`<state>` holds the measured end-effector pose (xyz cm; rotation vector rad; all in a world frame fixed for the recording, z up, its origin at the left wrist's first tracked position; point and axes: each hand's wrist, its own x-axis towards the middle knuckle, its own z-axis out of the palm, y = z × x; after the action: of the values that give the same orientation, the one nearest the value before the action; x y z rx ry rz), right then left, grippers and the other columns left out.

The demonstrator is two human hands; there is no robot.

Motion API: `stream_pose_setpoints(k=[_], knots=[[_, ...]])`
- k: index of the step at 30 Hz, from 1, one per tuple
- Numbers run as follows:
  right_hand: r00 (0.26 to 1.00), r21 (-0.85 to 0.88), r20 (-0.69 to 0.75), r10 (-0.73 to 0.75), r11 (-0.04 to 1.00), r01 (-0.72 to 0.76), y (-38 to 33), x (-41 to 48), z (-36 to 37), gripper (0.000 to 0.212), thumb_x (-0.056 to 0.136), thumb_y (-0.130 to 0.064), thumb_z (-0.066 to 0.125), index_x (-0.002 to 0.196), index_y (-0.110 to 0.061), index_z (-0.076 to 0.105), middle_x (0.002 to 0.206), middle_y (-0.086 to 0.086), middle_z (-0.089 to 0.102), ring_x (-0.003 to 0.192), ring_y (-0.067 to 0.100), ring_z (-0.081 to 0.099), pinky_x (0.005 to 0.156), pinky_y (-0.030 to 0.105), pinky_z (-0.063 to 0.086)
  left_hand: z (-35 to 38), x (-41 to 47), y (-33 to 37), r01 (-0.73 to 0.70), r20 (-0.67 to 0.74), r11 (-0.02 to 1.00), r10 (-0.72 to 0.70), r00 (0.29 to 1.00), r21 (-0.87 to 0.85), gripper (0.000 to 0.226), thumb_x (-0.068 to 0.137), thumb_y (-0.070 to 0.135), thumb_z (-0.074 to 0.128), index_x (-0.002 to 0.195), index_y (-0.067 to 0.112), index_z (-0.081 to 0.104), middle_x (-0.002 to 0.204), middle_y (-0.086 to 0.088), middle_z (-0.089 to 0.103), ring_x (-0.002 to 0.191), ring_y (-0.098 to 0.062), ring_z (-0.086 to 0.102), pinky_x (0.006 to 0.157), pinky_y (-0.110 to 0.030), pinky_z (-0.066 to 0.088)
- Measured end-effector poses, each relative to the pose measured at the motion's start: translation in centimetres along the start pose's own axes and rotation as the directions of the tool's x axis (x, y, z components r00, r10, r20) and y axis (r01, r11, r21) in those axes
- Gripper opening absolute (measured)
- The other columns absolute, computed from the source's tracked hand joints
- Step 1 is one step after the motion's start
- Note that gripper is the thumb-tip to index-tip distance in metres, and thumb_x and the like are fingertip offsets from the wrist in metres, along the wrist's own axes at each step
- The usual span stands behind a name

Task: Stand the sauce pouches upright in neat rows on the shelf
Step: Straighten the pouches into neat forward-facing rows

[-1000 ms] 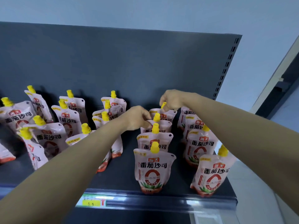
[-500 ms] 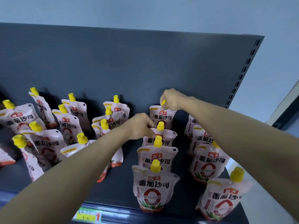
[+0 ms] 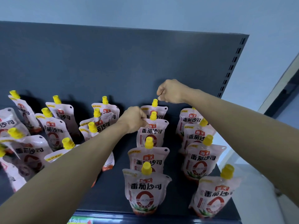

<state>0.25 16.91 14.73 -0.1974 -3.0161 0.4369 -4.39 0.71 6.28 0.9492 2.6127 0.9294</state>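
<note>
Nearest you, at the front lip of the shelf (image 3: pixel 113 199), the front pouch (image 3: pixel 145 191) of the middle row stands upright and square, with a second pouch (image 3: pixel 148 157) close behind it; to its right the front-right pouch (image 3: pixel 215 196) leans slightly and sits out of line with the right-hand row (image 3: pixel 200 160). To your left, the left-hand pouches (image 3: pixel 32 152) are tilted and crowded against one another and are not yet in rows. Further in, your left hand (image 3: pixel 132 120) is closed, pinching the upper left corner of the third pouch (image 3: pixel 152 131) in the middle row. Furthest back, your right hand (image 3: pixel 171 92) is curled into a loose fist just above the yellow cap (image 3: pixel 154 102) of the rear pouch (image 3: pixel 160 110); whether the fingertips touch the cap cannot be told, and it appears to hold nothing. By appearance these are soft film pouches, part filled and light, with glossy faces likely to slide under a flat grip; the sides will probably buckle if squeezed, and the base gusset needs to be spread to bear the weight. The rigid cap and spout are the firmest hold; the sealed top corner is the next best. Steer by the cap, set the base flat, and avoid knocking neighbours, which look easily toppled.
</note>
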Motion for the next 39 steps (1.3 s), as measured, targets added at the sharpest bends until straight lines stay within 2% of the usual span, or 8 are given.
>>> stream_pose_setpoints(k=[6,12,18,22,26,31,35,39], knots=[[1.000,0.034,-0.006,0.014,0.999,-0.014,0.5,-1.2,-0.7,0.023,0.089,-0.012,0.062,0.109,-0.003,0.068,0.093,0.004,0.064,0.085,0.015,0.054,0.085,0.026,0.046,-0.2,0.4,-0.1,-0.042,0.090,0.999,0.043,0.995,-0.007,0.010,0.072,0.010,0.077,0.073,0.002,0.072,0.069,-0.003,0.056,0.069,-0.014,0.048,0.071,-0.026,0.044],[1.000,0.045,-0.006,0.030,0.999,-0.030,0.3,-1.8,-0.8,0.024,0.089,-0.011,0.061,0.111,-0.003,0.067,0.109,0.008,0.068,0.086,0.013,0.055,0.087,0.025,0.045,-0.8,-0.2,0.2,-0.037,0.178,0.999,0.032,0.984,0.028,0.033,0.071,0.011,0.078,0.047,0.006,0.055,0.049,0.007,0.033,0.054,-0.011,0.031,0.055,-0.021,0.033],[0.999,0.047,0.003,0.032,0.998,-0.032,-0.1,-2.8,-0.9,0.023,0.090,-0.011,0.060,0.110,-0.004,0.068,0.096,0.001,0.063,0.085,0.013,0.056,0.085,0.025,0.046,-1.1,-0.4,-0.2,-0.048,0.231,0.999,0.048,0.972,-0.008,0.027,0.074,0.011,0.076,0.051,0.018,0.064,0.058,0.000,0.048,0.063,-0.016,0.045,0.067,-0.032,0.047],[0.999,0.056,0.006,0.036,0.998,-0.036,-0.6,-3.5,-1.2,0.020,0.089,-0.011,0.062,0.107,-0.005,0.069,0.086,-0.003,0.061,0.082,0.013,0.058,0.081,0.024,0.045,-1.2,-0.8,-0.2,-0.061,0.147,0.996,0.069,0.987,-0.059,0.002,0.076,0.008,0.074,0.077,0.009,0.075,0.059,0.009,0.058,0.062,-0.008,0.052,0.062,-0.021,0.043],[0.999,0.057,0.038,0.030,0.998,-0.032,-1.2,-4.3,-1.1,0.018,0.087,-0.006,0.061,0.102,-0.006,0.071,0.068,-0.012,0.059,0.067,0.006,0.057,0.070,0.021,0.047,-1.9,-1.7,0.3,-0.080,0.097,0.996,0.082,0.992,-0.034,0.015,0.075,0.008,0.074,0.090,0.007,0.074,0.077,0.003,0.068,0.074,-0.009,0.059,0.076,-0.022,0.046],[0.942,0.088,0.332,0.048,0.993,-0.081,-2.4,-5.8,-0.6,0.021,0.085,-0.005,0.062,0.104,-0.005,0.071,0.085,0.002,0.071,0.078,0.013,0.067,0.066,0.018,0.053,-4.2,-4.5,2.1,-0.163,-0.053,0.985,0.161,0.986,-0.051,0.006,0.078,0.012,0.072,0.081,0.008,0.069,0.078,-0.001,0.069,0.073,-0.009,0.060,0.072,-0.020,0.043],[0.797,0.083,0.603,0.045,0.989,-0.119,-3.6,-7.3,-0.3,0.030,0.083,-0.014,0.068,0.113,-0.008,0.068,0.101,0.001,0.072,0.096,0.016,0.068,0.081,0.024,0.056,-6.2,-8.2,2.9,-0.179,0.174,0.964,0.214,0.961,-0.195,0.026,0.073,0.034,0.074,0.077,0.009,0.071,0.069,-0.005,0.068,0.066,-0.010,0.062,0.069,-0.023,0.052],[0.728,0.008,0.683,0.069,0.995,-0.102,-5.0,-8.4,0.5,0.024,0.083,-0.022,0.071,0.106,-0.014,0.069,0.105,0.005,0.071,0.099,0.017,0.067,0.077,0.023,0.055,-6.9,-11.1,2.5,-0.141,0.450,0.964,0.231,0.863,-0.224,0.027,0.056,0.048,0.075,0.073,0.027,0.075,0.074,0.007,0.074,0.074,-0.002,0.068,0.063,-0.009,0.049]])
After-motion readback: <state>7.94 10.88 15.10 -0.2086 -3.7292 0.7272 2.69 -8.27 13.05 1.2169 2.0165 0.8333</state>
